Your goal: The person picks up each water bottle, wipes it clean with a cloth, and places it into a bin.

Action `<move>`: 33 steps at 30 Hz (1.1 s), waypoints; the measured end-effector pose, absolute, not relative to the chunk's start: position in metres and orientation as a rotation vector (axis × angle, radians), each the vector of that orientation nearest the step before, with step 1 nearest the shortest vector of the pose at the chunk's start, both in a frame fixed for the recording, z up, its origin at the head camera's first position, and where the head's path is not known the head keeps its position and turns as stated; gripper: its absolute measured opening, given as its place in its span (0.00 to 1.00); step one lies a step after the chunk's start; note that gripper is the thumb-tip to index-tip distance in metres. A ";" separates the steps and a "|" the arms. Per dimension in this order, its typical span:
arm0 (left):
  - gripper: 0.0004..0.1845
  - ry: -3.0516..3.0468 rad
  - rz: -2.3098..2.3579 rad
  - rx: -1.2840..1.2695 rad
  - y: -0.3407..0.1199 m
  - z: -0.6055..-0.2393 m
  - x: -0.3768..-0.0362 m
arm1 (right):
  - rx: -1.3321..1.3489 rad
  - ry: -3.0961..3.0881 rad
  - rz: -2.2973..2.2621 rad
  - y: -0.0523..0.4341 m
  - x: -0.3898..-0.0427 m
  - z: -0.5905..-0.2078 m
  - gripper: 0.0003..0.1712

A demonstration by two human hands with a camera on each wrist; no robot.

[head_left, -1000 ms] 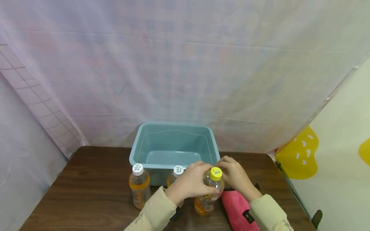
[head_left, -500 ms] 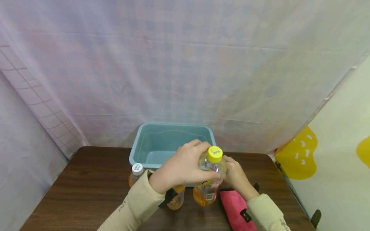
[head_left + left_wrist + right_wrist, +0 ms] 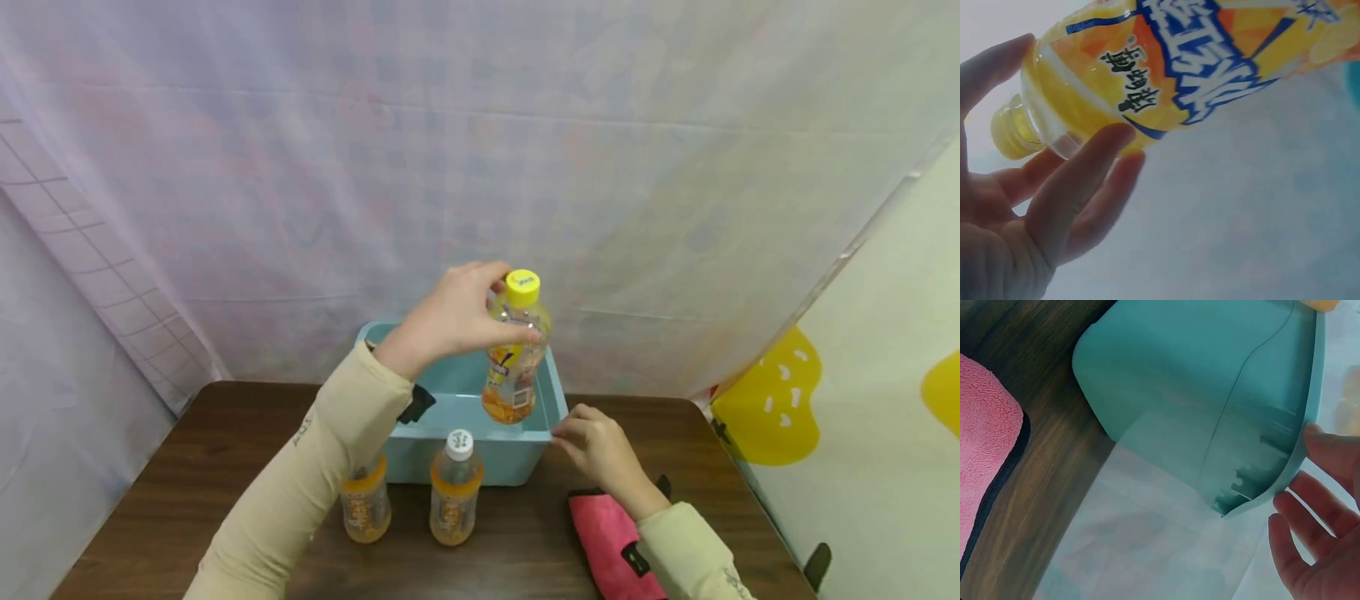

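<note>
While left hand (image 3: 450,321) grips yellow-capped bottle (image 3: 514,350) above blue bin (image 3: 557,400) at table's far edge, lower it upright; right hand (image 3: 596,446), fingers relaxed, touches bin's near right corner.

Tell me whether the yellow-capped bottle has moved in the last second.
Yes. The left hand has lifted the bottle from the table up and back, over the bin.

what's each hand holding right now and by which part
The left hand grips the yellow-capped bottle by its upper body, just below the cap. The right hand holds nothing; its fingers touch the blue bin's rim.
</note>
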State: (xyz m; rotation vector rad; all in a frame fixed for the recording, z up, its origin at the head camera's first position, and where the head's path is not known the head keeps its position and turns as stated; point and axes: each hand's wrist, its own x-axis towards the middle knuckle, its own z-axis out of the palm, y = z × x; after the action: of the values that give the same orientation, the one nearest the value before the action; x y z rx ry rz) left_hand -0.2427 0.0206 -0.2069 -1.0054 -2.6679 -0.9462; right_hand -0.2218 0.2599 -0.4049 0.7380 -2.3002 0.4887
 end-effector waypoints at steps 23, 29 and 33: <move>0.24 -2.871 -1.097 -1.025 0.051 -0.284 -0.331 | 0.739 -2.289 0.482 0.260 -0.216 -0.405 0.12; 0.25 -2.926 -1.075 -1.041 0.062 -0.299 -0.343 | 0.733 -2.293 0.489 0.257 -0.215 -0.406 0.12; 0.25 -2.968 -1.069 -1.035 0.067 -0.308 -0.347 | 0.731 -2.304 0.497 0.255 -0.214 -0.407 0.12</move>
State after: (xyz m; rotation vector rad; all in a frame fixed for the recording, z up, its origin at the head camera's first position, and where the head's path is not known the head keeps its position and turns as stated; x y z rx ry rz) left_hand -0.3468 0.0666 -0.3081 -1.0346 -2.9678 -1.0695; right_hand -0.2142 0.2554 -0.4067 0.7310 -2.3044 0.4972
